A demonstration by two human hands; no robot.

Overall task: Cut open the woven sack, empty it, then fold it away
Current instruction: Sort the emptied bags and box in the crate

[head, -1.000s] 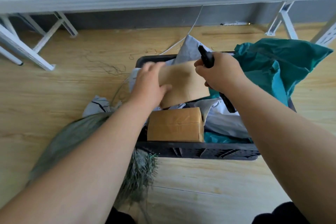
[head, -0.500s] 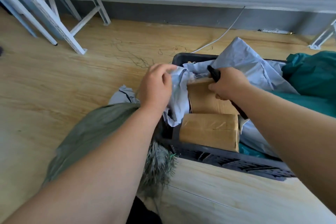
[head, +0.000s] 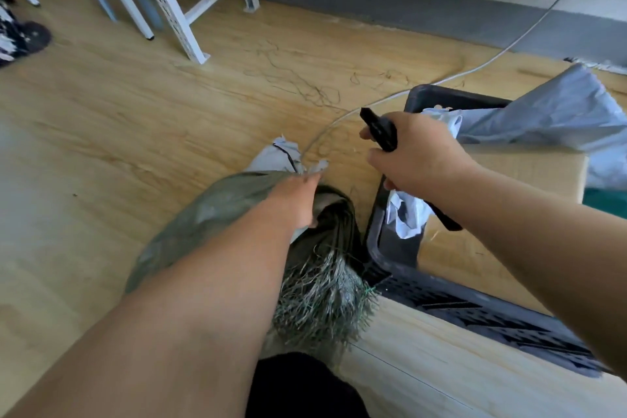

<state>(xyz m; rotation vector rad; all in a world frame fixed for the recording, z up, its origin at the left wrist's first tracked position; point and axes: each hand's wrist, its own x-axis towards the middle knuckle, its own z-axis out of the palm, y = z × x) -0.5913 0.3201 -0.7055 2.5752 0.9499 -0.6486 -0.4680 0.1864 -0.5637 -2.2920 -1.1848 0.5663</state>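
head view: black crate (head: 420,102) holds brown boxes (head: 529,173); right hand (head: 419,153) fingers clench black cutter (head: 381,129), left hand (head: 295,200) grips sack (head: 210,210).

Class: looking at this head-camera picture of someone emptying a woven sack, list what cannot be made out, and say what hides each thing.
Head view:
- Left hand fingers: buried in the mouth of the woven sack.
- Sack contents: hidden by the forearm and frayed edge.
- Black tool in the right hand: its middle is covered by the fist, so its type is unclear.
- Black crate: cut off by the right edge.

Left hand (head: 298,204) reaches forward and down, fingers curled out of sight; right hand (head: 417,154) is fisted, raised further right.
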